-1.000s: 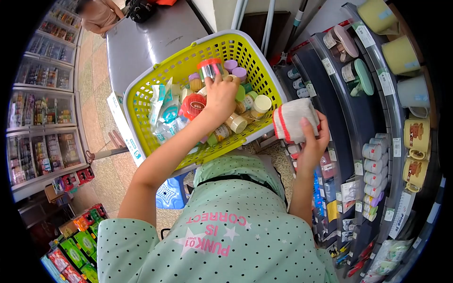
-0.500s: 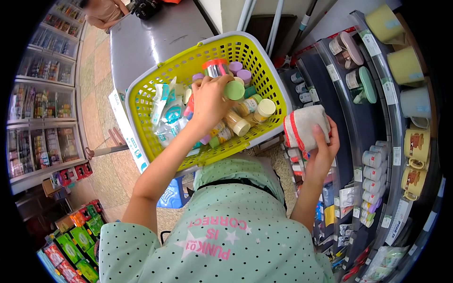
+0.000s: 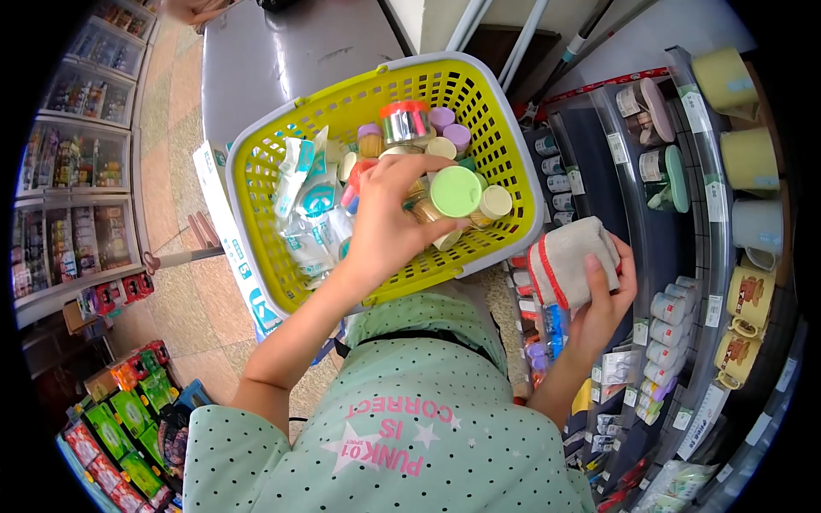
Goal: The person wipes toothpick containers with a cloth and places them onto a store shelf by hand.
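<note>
Seen from the head camera, a shopper's left hand (image 3: 389, 218) curls its fingers around a green-lidded jar (image 3: 455, 191) above a yellow-green basket (image 3: 494, 115), blocking sight of some contents. Near the jar sit a red-lidded container (image 3: 406, 124) and purple-capped bottles (image 3: 457, 136); teal-and-white packets (image 3: 318, 198) lie left. The right hand (image 3: 605, 295) grips a folded grey cloth (image 3: 571, 261) beside shelves with bear-print mugs (image 3: 746, 291). A grey tabletop (image 3: 265, 73) stands beyond the basket.

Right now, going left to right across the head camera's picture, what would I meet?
White-framed, clear-fronted cabinets → teal-and-white plastic packets → round light-green lid → folded grey cloth with red edging → cream-yellow mugs with brown bear prints.
</note>
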Tool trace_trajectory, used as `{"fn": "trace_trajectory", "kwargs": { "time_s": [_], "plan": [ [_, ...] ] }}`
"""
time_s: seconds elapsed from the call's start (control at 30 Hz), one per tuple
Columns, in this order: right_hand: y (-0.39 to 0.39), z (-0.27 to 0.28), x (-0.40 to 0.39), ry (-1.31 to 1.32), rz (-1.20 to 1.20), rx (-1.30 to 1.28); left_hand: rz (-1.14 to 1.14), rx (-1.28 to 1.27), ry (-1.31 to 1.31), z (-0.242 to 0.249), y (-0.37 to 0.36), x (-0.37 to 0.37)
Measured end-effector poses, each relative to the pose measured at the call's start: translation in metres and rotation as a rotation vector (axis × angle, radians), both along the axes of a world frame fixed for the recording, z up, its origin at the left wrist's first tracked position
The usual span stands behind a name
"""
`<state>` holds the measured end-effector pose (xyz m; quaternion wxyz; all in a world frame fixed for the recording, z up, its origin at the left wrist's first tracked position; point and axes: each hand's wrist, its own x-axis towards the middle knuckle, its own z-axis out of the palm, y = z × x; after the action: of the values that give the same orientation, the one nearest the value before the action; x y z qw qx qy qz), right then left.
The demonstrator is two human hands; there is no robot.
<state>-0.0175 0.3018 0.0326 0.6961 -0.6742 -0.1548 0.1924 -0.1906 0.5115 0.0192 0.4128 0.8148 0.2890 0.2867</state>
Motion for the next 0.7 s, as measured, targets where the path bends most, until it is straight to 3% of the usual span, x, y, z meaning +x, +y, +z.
{"fn": "trace_trajectory", "kwargs": {
  "time_s": [0.2,0.23,0.33,0.7],
  "plan": [
    [0.008,0.044,-0.013,-0.512,0.218,-0.218,-0.14,0.046,-0.115,0.002,-0.026,0.006],
    [0.008,0.05,-0.01,-0.739,0.269,-0.298,-0.154,0.038,-0.121,-0.002,-0.032,0.01],
    [0.013,0.069,-0.015,-1.016,0.363,-0.414,-0.182,0.036,-0.116,-0.007,-0.044,0.018],
    [0.016,0.06,-0.033,-1.154,0.426,-0.448,-0.139,0.122,-0.131,-0.005,-0.057,0.031]
  ]
}}
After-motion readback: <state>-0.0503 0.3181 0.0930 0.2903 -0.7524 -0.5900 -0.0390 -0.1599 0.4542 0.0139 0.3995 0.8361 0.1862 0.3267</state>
